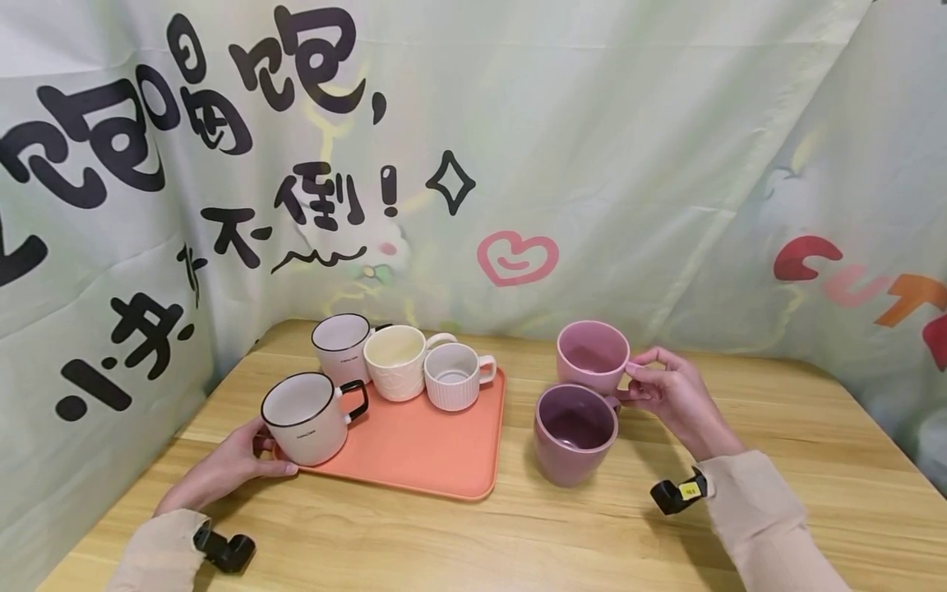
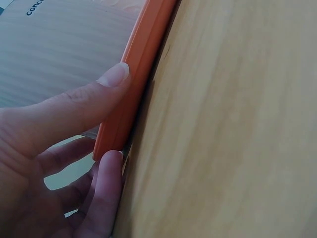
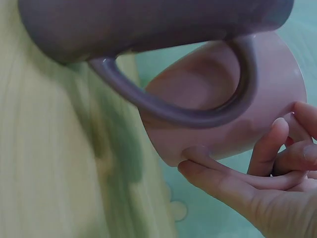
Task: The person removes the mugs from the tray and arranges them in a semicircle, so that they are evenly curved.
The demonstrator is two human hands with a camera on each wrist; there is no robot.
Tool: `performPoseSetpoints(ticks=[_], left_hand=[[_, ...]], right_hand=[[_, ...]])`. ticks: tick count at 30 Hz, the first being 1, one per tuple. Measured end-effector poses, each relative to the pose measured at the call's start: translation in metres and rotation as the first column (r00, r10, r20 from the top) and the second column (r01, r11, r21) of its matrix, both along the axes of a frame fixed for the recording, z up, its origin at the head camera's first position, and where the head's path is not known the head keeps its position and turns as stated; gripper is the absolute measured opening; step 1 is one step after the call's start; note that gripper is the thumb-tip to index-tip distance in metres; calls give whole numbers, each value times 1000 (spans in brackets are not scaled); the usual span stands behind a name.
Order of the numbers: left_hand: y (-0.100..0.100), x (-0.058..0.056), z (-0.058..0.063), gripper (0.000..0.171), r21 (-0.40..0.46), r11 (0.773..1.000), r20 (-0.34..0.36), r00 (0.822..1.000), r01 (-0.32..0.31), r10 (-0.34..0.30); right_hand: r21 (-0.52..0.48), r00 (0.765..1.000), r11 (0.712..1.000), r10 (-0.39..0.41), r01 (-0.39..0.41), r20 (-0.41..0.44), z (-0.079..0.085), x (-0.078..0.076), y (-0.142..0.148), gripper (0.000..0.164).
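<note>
Well, left hand (image 1: 231,464) pinching orange tray (image 1: 422,448) rim, right hand (image 1: 675,390) holding pink mug (image 1: 592,355), tray's front-right bare

Coral-orange blazed the tray (image 1: 422,448), and oh, two white mugs (image 1: 314,440) sported black rims, the cream mug (image 1: 398,380) flaunted raised patterning, the small cup (image 1: 451,391) white ribs, the pink mug (image 1: 592,360) glowed rosy, the purple mug (image 1: 568,462) ran dusky, the table (image 1: 592,534) golden-grained, black lettering (image 1: 389,189) splashed across pale-green cloth (image 1: 592,148)!

Left sleeve (image 1: 157,552), right sleeve (image 1: 762,518): plain pale beige, creased near the cuffs. Left wrist unit (image 1: 235,553) black, compact, rounded end; right wrist unit (image 1: 667,498) likewise black, with yellow label (image 1: 690,491), dark marking.
</note>
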State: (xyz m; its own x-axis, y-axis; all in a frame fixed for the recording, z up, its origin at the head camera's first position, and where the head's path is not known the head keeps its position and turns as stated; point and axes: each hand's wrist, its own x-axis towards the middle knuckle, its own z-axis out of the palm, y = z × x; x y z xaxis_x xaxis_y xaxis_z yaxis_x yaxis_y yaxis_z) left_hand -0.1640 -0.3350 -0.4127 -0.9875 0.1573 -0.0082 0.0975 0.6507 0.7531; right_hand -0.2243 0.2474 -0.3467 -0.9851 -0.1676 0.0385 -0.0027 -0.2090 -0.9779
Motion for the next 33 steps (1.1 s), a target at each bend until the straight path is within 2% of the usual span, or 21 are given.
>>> performPoseSetpoints(ticks=[10,16,18,25,28,33], left_hand=[[1,1,2,68,12,1000,-13,1000,15,-15],[3,1,3,68,18,1000,3,1000,2,-2],[3,1,3,68,10,1000,4,1000,-2,2],[2,0,2,66,-2,1000,7,1000,-18,18],[3,0,1,67,11,1000,-1,1000,-5,5],[3,0,3,69,9,1000,-4,1000,-2,2]], right_hand=[[35,999,999,0,-1,51,-16,-7,11,25],[-10,997,998,69,-69,40,-25,-10,21,13],[7,995,995,95,-96,41,-24,-11,24,12],[214,993,970,106,-116,59,-15,-17,33,17],[220,991,967,119,-130,63,-14,-18,37,15],[152,982,971,179,-187,65,-15,-21,38,17]])
